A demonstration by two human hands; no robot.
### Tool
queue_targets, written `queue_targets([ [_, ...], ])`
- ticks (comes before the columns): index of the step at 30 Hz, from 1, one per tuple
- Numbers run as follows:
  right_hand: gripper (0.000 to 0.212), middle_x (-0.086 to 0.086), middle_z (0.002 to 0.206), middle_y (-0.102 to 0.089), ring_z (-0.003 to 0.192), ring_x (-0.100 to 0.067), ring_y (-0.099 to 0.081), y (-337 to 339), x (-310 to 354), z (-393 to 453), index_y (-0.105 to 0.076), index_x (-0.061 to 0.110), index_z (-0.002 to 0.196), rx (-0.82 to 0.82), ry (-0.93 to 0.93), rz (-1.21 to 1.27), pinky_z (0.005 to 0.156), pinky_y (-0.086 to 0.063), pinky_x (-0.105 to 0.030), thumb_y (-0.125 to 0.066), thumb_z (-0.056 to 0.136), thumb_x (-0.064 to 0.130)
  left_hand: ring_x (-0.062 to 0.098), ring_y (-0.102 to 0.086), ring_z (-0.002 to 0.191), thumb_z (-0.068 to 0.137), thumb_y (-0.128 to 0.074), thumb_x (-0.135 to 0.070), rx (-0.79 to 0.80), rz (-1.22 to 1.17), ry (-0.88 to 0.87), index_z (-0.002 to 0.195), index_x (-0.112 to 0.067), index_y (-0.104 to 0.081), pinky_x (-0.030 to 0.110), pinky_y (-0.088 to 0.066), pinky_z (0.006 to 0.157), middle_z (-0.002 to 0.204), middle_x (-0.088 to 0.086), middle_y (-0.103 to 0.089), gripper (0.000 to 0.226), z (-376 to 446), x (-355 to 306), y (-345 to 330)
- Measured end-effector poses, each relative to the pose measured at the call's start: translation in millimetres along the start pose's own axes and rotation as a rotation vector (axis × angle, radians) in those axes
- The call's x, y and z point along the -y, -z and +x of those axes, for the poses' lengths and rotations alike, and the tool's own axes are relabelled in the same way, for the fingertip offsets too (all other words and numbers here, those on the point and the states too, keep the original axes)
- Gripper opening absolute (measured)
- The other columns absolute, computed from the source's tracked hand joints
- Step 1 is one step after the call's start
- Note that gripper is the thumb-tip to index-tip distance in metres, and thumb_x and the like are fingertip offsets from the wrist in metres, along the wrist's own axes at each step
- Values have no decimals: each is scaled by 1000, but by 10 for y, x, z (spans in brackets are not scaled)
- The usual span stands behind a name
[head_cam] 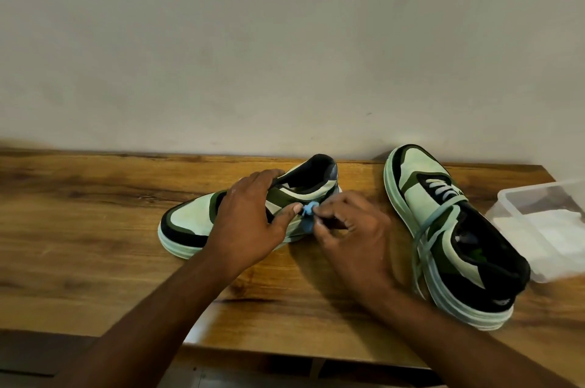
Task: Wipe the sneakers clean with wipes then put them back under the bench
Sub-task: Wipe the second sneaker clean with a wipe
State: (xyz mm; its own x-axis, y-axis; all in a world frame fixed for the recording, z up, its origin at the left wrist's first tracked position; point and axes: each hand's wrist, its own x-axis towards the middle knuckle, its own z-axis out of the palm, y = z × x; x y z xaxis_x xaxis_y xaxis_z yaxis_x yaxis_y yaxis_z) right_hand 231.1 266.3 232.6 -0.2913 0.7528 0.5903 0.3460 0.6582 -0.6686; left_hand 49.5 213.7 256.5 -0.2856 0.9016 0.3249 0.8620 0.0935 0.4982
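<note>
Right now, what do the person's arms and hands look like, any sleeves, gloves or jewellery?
Both forearms are bare as far as the picture shows, with no sleeves in view. The left hand and the right hand wear no gloves. No rings, watch or wristbands show on the visible fingers and wrists. The nails look short and unpainted.

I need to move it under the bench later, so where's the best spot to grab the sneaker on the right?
Grip the right sneaker by its heel collar, coming from above. It stands upright with the heel nearest you and the opening facing up, so fingers can hook inside; loose laces trail down its left side.
</note>
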Motion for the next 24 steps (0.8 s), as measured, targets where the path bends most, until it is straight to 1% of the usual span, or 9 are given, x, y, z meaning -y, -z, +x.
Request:
queue_targets([
  [2, 20, 3, 89, -70, 77, -6, -65, 14, -24, 51, -80, 11, 88, 10, -12, -1, 65, -57, -20, -84, 73, -1, 15, -61, 119, 90, -75, -49, 0, -7, -10, 140, -26, -58, 30, -44, 95, 129, -9, -68, 58, 2, 18, -6],
  [6, 21, 7, 89, -73, 78, 0, -66, 119, -168, 260, -81, 17, 94, -87, -287, -24, 69, -53, -8, -85, 77, 5, 16, -61, 119, 90, -75, -49, 0, -34, -19, 141, -24, -58, 39, -50, 100, 129, -8, -67, 59, -17, 37, -31],
  [8, 20, 8, 88, -74, 76, 1, -67, 141, -210, 286, -81, 19, 94, -104, -362, -3, 67, -51, -5, -84, 79, 4, 16, -61, 118, 90, -75, -48, -8, -46, -19, 140, -25, -58, 42, -52, 100, 128, -8, -68, 58, -27, 40, -39],
  [10, 20, 8, 90, -73, 78, 0, -68, 102, -134, 219, -81, 19, 94, -80, -340, 6, 68, -55, -9, -83, 80, 5, 16, -61, 118, 89, -76, -48, -14, -44, -20, 139, -25, -59, 41, -52, 99, 126, -9, -68, 57, -24, 36, -48],
  [12, 19, 9, 91, -72, 80, -2, -68, 41, -27, 106, -80, 17, 93, -58, -229, 24, 71, -58, -16, -82, 78, 5, 16, -61, 117, 88, -77, -47, -23, -32, -19, 139, -25, -59, 40, -52, 98, 126, -9, -68, 58, -15, 38, -54],
  [15, 19, 8, 90, -72, 80, -2, -67, 21, 29, 55, -79, 16, 92, -17, -121, 10, 72, -57, -15, -82, 77, 5, 16, -61, 117, 88, -77, -48, -18, -26, -16, 139, -26, -58, 42, -52, 98, 126, -9, -68, 58, -14, 46, -56],
  [17, 19, 10, 88, -72, 78, -1, -68, 53, -27, 144, -80, 17, 92, -34, -213, 26, 69, -56, -12, -82, 78, 5, 16, -61, 117, 88, -77, -48, -11, -41, -18, 139, -26, -58, 44, -53, 98, 126, -9, -68, 58, -18, 48, -53],
  [21, 15, 11, 83, -75, 66, 6, -64, 132, -184, 318, -81, 22, 90, -76, -585, 19, 56, -45, -2, -81, 83, 9, 16, -60, 116, 88, -77, -47, -18, -53, -26, 139, -26, -58, 46, -53, 98, 125, -9, -68, 57, -29, 57, -59],
  [24, 20, 16, 79, -73, 69, 7, -67, 101, -94, 288, -78, 27, 88, -86, -606, 116, 58, -52, -7, -81, 84, 8, 16, -60, 117, 88, -77, -47, -20, -46, -19, 139, -26, -58, 47, -53, 98, 126, -9, -68, 58, -30, 47, -66],
])
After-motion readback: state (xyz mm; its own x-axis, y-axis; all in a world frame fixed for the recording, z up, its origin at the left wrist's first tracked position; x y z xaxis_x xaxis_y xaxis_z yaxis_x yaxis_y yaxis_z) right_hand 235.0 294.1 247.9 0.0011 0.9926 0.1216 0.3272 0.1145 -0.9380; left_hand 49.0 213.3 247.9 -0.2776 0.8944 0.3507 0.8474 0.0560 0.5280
